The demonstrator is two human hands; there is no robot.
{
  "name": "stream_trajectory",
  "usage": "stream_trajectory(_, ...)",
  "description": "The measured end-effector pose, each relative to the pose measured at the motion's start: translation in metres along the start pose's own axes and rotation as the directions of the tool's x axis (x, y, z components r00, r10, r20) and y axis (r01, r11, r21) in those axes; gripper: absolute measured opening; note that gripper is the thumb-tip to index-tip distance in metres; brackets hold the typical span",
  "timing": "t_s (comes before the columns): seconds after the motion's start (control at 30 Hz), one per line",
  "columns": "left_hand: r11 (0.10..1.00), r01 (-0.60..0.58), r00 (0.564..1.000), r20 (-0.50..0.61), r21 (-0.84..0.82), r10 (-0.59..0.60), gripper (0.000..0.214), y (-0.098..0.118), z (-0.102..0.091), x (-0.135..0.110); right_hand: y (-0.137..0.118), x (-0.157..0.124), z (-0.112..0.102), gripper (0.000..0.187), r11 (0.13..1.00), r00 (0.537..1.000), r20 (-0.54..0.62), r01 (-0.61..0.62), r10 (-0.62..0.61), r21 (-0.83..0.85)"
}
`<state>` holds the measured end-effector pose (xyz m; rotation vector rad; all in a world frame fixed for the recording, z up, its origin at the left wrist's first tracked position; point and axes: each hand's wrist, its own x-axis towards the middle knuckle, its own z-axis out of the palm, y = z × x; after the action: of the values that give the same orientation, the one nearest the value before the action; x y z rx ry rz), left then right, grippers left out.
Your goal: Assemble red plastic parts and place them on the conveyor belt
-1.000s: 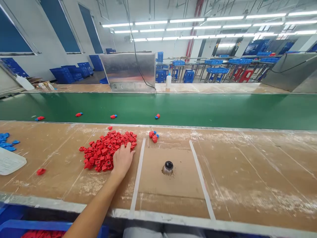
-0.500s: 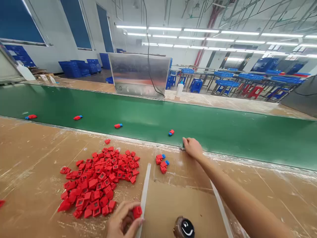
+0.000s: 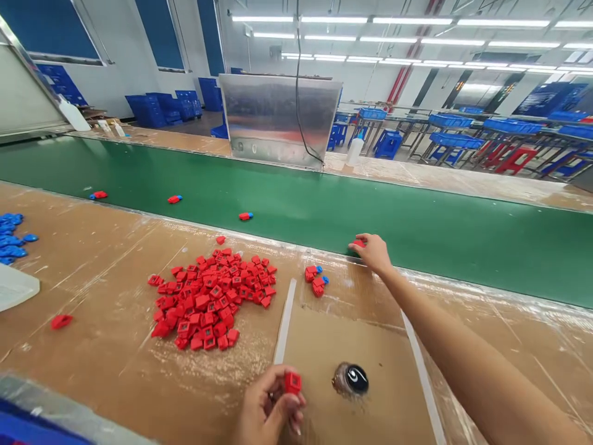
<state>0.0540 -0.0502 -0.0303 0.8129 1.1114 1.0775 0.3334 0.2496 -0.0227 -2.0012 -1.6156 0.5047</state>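
My left hand (image 3: 271, 402), low in the middle, pinches a small red plastic block (image 3: 293, 382) with a square hole facing up. At the near edge of the green belt (image 3: 417, 228), my right hand (image 3: 376, 252) has its fingers closed around a red piece (image 3: 357, 244); its lower side is dark and partly hidden. Two red pieces with blue tips (image 3: 318, 285) lie on the table just left of my right forearm. A large pile of red blocks (image 3: 208, 303) spreads to the left of my left hand.
A round pot of dark, glossy liquid (image 3: 356, 378) sits on the cardboard (image 3: 319, 334) between white tape strips. Several red-and-blue pieces (image 3: 245, 216) lie along the belt. Blue parts (image 3: 12, 238) are heaped at far left. A metal panel (image 3: 280, 120) stands behind the belt.
My right hand has moved onto the belt and closed on the red piece there. My left hand still holds its red block, now tilted hole-up. The view has shifted left and down.
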Motion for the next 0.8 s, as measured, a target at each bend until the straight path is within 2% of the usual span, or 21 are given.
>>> stream_trajectory(0.1,1.0,-0.004,0.999,0.045,0.024,0.003,0.045,-0.001,0.01,-0.006,0.025,-0.038,-0.031,0.029,0.989,0.996,0.085,-0.032,0.02,0.145)
stream_trajectory(0.2,0.999,-0.021,0.995,0.103,0.045,0.016,0.04,-0.007,0.019,-0.011,0.038,-0.087,-0.051,0.043,0.954,0.979,0.203,-0.045,-0.017,0.296)
stream_trajectory(0.33,0.997,-0.047,0.988,0.152,0.069,0.036,0.035,-0.012,0.034,-0.016,0.035,-0.165,-0.059,0.061,0.909,0.945,0.321,-0.076,-0.066,0.41)
stream_trajectory(0.4,0.991,-0.073,0.987,0.149,0.108,0.057,0.032,-0.012,0.038,-0.018,0.029,-0.203,-0.061,0.06,0.898,0.93,0.357,-0.083,-0.087,0.433)
stream_trajectory(0.5,0.985,-0.102,0.986,0.144,0.142,0.082,0.03,-0.011,0.039,-0.02,0.024,-0.248,-0.07,0.048,0.895,0.914,0.391,-0.077,-0.114,0.44)
stream_trajectory(0.63,0.985,-0.12,0.982,0.161,0.126,0.1,0.028,-0.013,0.036,-0.022,0.027,-0.275,-0.085,0.048,0.905,0.906,0.368,0.036,-0.209,0.425)
stream_trajectory(0.73,0.982,-0.12,0.982,0.162,0.143,0.097,0.027,-0.015,0.035,-0.023,0.027,-0.28,-0.089,0.047,0.912,0.912,0.281,0.187,-0.3,0.366)
stream_trajectory(0.8,0.981,-0.113,0.982,0.17,0.157,0.086,0.027,-0.014,0.035,-0.024,0.025,-0.282,-0.088,0.041,0.916,0.907,0.212,0.307,-0.363,0.259)
